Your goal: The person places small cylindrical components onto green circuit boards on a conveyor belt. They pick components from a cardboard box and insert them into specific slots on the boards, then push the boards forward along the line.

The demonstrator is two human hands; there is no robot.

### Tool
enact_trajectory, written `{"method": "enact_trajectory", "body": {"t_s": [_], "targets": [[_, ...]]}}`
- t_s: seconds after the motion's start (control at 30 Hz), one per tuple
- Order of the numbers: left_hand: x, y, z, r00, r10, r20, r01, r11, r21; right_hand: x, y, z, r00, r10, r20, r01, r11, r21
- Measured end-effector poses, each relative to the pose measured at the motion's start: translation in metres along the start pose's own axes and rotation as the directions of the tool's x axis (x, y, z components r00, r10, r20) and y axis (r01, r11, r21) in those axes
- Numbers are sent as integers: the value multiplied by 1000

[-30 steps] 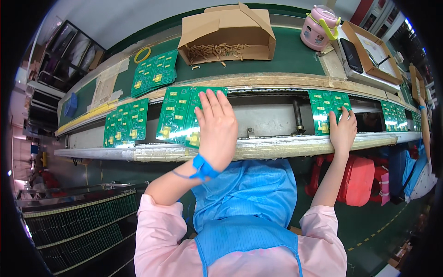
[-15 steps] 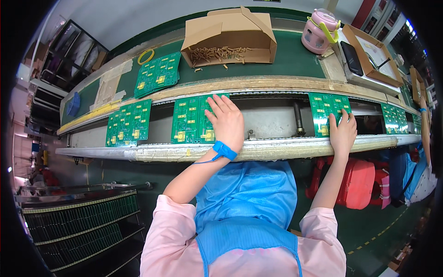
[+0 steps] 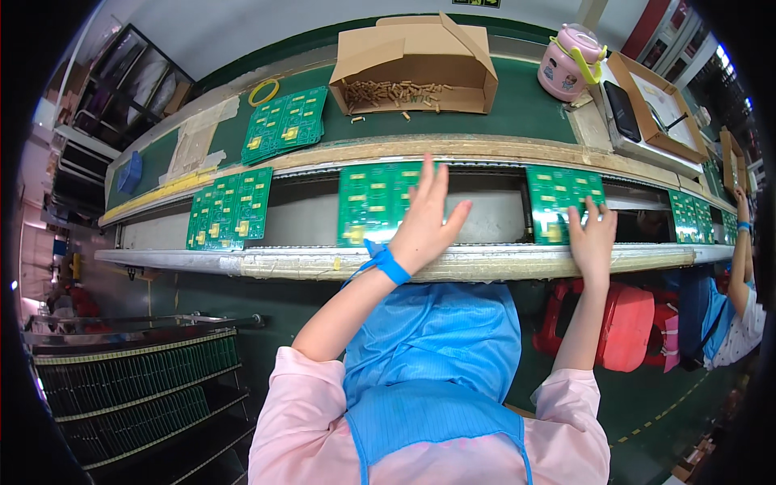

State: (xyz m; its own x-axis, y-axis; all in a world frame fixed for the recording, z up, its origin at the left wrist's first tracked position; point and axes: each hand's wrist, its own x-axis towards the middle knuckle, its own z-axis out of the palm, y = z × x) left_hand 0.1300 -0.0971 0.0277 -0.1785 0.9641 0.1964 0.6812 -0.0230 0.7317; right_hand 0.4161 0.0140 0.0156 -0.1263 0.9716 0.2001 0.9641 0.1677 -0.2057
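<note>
Several green circuit boards lie across the two rails of a long conveyor track (image 3: 299,261). My left hand (image 3: 427,217), a blue wrist strap around its wrist, has its fingers spread over the right part of one circuit board (image 3: 368,202). That board is slightly blurred. Farther right, my right hand (image 3: 594,238) rests with parted fingers on the right side of another circuit board (image 3: 550,202). Left of both hands sits a third circuit board (image 3: 230,210), untouched. Neither hand is closed around anything.
Behind the track stand a stack of circuit boards (image 3: 284,125), a yellow tape ring (image 3: 264,92), a cardboard box (image 3: 412,61) of small tan cylindrical parts and a pink jug (image 3: 566,69). A board rack (image 3: 137,380) is lower left. Another person's arm (image 3: 740,250) reaches in far right.
The board under my left hand has slid right along the track, and that hand has moved right with it. The board at my right hand has shifted slightly left.
</note>
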Motion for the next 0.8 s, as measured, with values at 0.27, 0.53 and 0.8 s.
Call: {"method": "enact_trajectory", "body": {"t_s": [0.27, 0.53, 0.8], "targets": [[5, -28, -52, 984, 165, 68, -136, 941, -308, -41, -124, -2, 973, -86, 212, 74, 995, 64], [-55, -108, -195, 916, -289, -279, 395, 529, 751, -46, -189, 1, 917, -164, 364, 165, 986, 28], [-72, -154, -187, 806, -511, -300, 546, 445, 710, -36, -161, -6, 903, -97, 419, 117, 993, -24]]}}
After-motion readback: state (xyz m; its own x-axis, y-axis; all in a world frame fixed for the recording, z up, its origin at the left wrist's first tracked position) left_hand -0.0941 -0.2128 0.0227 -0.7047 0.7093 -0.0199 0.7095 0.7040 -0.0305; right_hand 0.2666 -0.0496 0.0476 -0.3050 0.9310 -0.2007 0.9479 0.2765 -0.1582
